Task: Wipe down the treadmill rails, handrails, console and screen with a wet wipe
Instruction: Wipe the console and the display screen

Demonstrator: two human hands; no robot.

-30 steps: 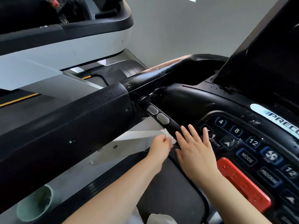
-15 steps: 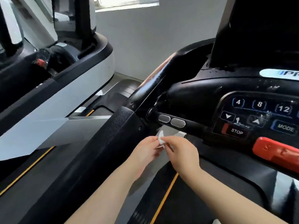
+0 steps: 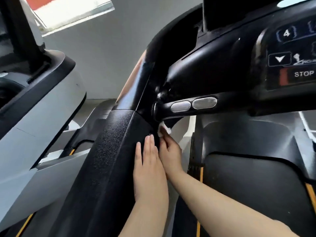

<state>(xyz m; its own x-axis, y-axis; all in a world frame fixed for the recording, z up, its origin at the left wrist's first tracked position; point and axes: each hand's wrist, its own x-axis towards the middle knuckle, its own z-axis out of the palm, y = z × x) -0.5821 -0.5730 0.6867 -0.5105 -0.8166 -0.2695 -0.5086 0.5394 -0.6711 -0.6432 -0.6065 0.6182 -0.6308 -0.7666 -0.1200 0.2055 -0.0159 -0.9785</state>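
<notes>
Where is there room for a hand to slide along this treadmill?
Free: the textured black handrail below the left hand, and the gap under the sensor grip. Crowded: the corner where rail meets grip, where the right hand holds the wet wipe beside the left.

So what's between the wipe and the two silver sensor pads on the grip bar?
Head view: nothing separate, only the bar's black underside. The wipe, pinched by the right hand, sits just below it, left of the pads.

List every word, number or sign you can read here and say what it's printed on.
"STOP": red-edged button on the treadmill console.
"4": keypad button above it.
Down arrow: incline button.
Incline label: cut off, unreadable.
Button at the upper right edge: cropped, unreadable.
</notes>
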